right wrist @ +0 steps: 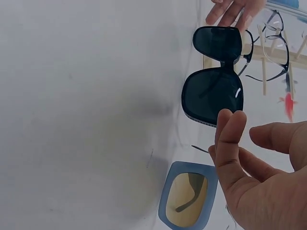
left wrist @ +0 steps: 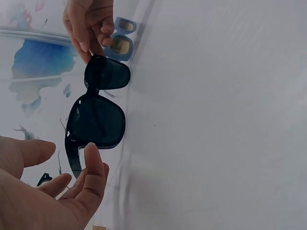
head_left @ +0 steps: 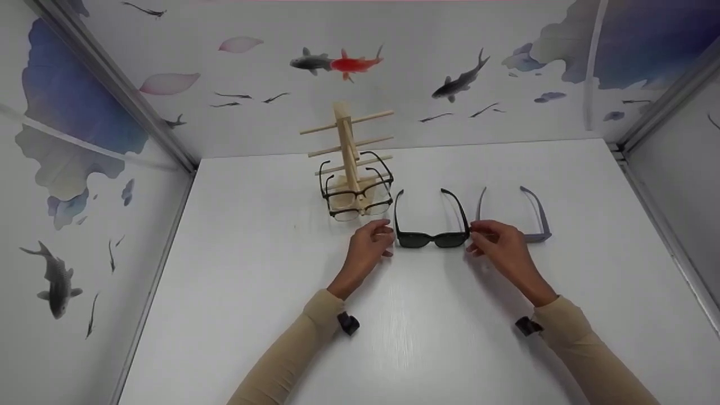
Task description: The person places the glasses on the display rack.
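Note:
Black sunglasses (head_left: 413, 241) with dark lenses lie on the white table, temples unfolded and pointing away from me. My left hand (head_left: 367, 246) is at their left end, thumb apart from the fingers. In the left wrist view its fingertips (left wrist: 91, 148) are at the frame's corner; whether they touch it I cannot tell. At the opposite end is my right hand (head_left: 500, 243), its thumb also apart, with fingertips (right wrist: 235, 120) close to the lens edge. Blue-grey glasses (head_left: 538, 237) with yellowish lenses stand to the right, partly hidden by the right hand.
A wooden eyewear stand (head_left: 345, 132) with several crossbars rises at the back, left of the sunglasses. Two pairs of dark-framed clear glasses (head_left: 388, 181) hang low on it. Behind the table is a wall (head_left: 394, 34) printed with fish; side panels (head_left: 101, 208) flank it.

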A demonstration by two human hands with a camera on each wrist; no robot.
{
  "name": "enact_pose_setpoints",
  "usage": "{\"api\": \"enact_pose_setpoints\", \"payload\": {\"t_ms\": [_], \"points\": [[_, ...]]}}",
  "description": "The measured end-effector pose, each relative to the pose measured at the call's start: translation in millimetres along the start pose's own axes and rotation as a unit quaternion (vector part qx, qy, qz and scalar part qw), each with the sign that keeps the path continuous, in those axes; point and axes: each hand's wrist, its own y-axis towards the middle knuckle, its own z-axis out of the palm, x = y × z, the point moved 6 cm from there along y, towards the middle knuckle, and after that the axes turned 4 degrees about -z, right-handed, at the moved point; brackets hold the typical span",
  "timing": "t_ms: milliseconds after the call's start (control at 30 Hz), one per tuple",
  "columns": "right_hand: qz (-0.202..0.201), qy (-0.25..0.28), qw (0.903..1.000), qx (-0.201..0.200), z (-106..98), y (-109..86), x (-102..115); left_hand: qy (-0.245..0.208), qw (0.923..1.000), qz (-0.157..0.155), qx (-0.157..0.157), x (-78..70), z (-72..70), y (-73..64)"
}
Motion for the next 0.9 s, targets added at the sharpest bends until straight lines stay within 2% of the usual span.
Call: {"api": "enact_pose_setpoints", "payload": {"t_ms": [200, 467, 667, 900], "points": [[0.007, 0.0, 1.0, 0.002, 4, 2.8, -5, -0.01, 0.9999, -0.003, 0.004, 3.7, 4.9, 3.8], [0.003, -0.012, 0.9999, -0.009, 9, 13.7, -42, -0.021, 0.9998, -0.004, -0.001, 3.4, 5.1, 7.6], [-0.009, -0.02, 0.9996, -0.017, 10, 16.6, -44, -0.026, 0.9996, -0.006, 0.0, 1.2, 5.8, 8.7], [-0.001, -0.028, 0.9992, -0.029, 10, 16.7, -44, -0.022, 0.9997, -0.007, -0.005, -0.2, 7.5, 10.5]]}}
